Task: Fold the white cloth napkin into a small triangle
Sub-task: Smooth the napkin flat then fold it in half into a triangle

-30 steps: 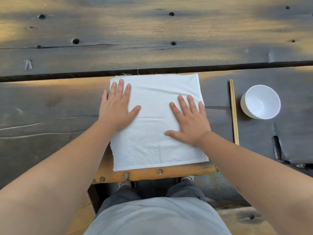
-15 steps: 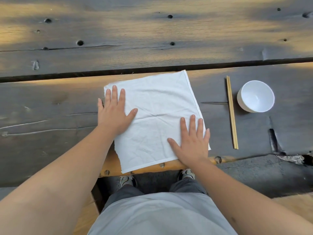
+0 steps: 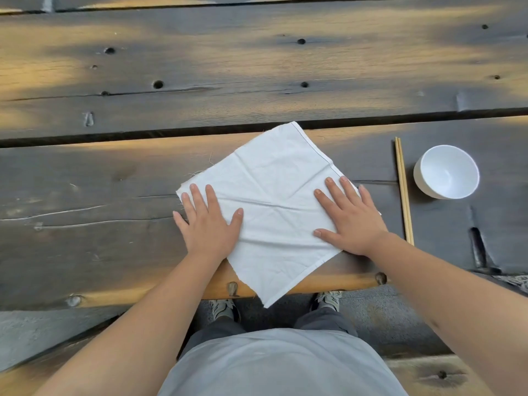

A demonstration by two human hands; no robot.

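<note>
The napkin point(image 3: 274, 207) lies flat and unfolded on the near plank of the table point(image 3: 257, 70), set cornerwise like a diamond: one corner points to twelve o'clock, towards the gap between the planks, and the opposite corner at six o'clock hangs just past the table's edge, above the person's shoes. My guess is that it sits that way so a corner can be carried straight across for the first diagonal fold, which has not been made yet.

The left hand point(image 3: 210, 224) lies palm down over the nine o'clock corner, fingers spread, little finger off the cloth on bare wood. The right hand point(image 3: 347, 217) presses the three o'clock corner the same way, fingers apart and gripping nothing. Both seem to be there to pin and smooth the cloth.

At three o'clock from the napkin, well clear of it, lie the chopsticks point(image 3: 403, 192), and beyond them stands the bowl point(image 3: 445, 171), empty.
</note>
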